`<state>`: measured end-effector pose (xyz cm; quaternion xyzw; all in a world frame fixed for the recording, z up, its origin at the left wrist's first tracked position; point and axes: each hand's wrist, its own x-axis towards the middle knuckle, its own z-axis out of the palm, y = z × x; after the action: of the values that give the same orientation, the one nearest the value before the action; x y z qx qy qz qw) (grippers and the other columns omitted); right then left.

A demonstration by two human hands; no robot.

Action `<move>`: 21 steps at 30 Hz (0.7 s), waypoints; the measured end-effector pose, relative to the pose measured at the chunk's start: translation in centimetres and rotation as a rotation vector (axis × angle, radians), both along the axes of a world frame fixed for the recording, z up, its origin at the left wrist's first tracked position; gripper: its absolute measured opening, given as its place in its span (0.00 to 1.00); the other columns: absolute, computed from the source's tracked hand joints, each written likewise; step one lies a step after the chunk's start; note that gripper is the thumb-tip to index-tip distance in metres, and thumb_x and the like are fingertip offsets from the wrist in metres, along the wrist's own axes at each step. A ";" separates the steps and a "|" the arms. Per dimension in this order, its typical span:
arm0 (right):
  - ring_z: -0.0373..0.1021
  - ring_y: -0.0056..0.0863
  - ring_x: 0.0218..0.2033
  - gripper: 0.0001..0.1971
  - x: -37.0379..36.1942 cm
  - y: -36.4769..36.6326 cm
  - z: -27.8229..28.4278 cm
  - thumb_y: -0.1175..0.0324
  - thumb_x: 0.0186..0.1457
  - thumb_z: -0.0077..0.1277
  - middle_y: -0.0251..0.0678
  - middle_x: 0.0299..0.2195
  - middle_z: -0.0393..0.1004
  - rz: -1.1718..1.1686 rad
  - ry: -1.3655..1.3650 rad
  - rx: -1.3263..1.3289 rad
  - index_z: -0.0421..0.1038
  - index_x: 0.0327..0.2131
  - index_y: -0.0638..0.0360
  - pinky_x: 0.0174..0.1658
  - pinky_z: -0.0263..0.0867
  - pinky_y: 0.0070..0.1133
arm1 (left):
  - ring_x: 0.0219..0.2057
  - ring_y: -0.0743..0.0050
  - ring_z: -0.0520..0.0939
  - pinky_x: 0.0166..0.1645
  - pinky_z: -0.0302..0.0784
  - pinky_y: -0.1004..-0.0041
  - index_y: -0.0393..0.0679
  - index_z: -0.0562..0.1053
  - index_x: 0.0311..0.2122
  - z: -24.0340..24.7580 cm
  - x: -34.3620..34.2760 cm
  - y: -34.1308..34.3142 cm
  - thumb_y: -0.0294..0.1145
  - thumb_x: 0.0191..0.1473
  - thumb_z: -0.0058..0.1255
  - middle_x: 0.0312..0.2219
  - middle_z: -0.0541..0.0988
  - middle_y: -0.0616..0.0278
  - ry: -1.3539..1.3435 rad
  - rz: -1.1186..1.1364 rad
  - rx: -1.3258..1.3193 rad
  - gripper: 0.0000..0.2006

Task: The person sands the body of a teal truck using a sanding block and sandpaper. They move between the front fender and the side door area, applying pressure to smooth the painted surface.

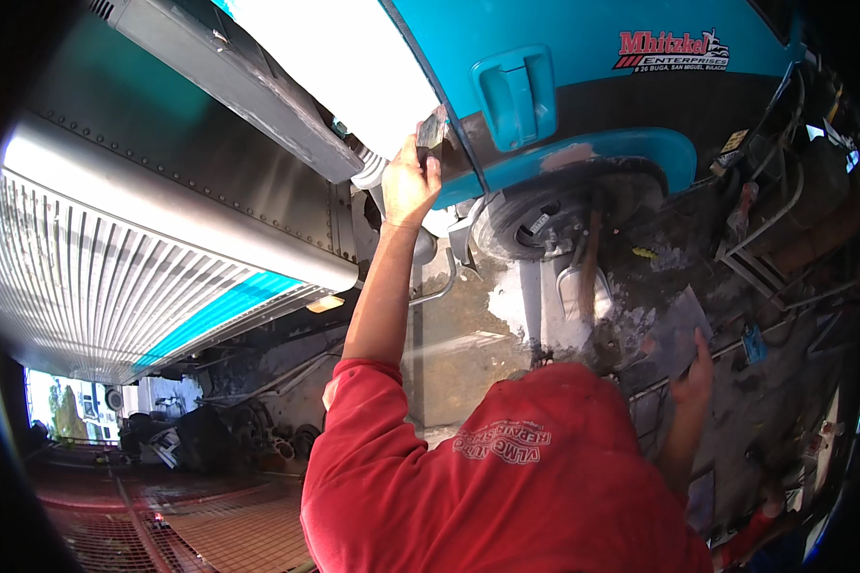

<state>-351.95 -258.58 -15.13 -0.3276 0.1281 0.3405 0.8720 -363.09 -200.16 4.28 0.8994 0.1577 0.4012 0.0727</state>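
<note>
My left hand (410,189) is stretched out to the vehicle, fingers closed on a small flat greyish piece (432,131); its exact kind is unclear. That piece touches the edge of a bright, glare-washed panel (354,67), beside the seam with a teal door (468,57). A recessed teal door handle (516,98) is right of the hand. My right hand (695,371), lower and farther right, grips a thin pale grey sheet (677,329) by its edge, away from the vehicle. My red sleeve and shirt (506,477) fill the lower middle.
A ribbed metal grille (134,258) and a grey beam (248,91) stand at left. Below the door are a teal wheel arch (631,143) and a tire (535,224). A metal frame (764,248) is at right. Red mesh (191,516) lies lower left.
</note>
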 end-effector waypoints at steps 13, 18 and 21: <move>0.75 0.45 0.63 0.27 0.3 1.2 0.1 0.55 0.74 0.52 0.44 0.61 0.78 0.033 0.030 -0.044 0.68 0.67 0.62 0.69 0.68 0.46 | 0.33 0.36 0.88 0.42 0.84 0.50 0.26 0.74 0.54 -0.4 1.9 -3.4 0.27 0.59 0.59 0.30 0.84 0.38 -0.007 0.191 0.031 0.20; 0.74 0.44 0.63 0.27 -0.2 0.2 -0.3 0.54 0.74 0.51 0.43 0.62 0.77 0.057 0.022 -0.008 0.68 0.68 0.61 0.69 0.69 0.45 | 0.36 0.32 0.88 0.43 0.84 0.41 0.36 0.75 0.46 -6.6 1.0 -5.1 0.28 0.58 0.54 0.32 0.86 0.38 0.473 0.327 -0.205 0.12; 0.76 0.43 0.61 0.26 -0.8 -0.5 0.1 0.54 0.74 0.52 0.40 0.60 0.78 0.028 0.024 0.038 0.69 0.66 0.59 0.66 0.72 0.43 | 0.35 0.32 0.88 0.42 0.83 0.41 0.37 0.77 0.47 -8.1 -0.4 -5.9 0.28 0.59 0.55 0.32 0.86 0.38 0.390 0.263 -0.363 0.12</move>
<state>-352.76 -259.09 -15.08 -0.3087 0.1276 0.3591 0.8715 -363.51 -206.03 -3.84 0.9036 0.3531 0.1920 0.1483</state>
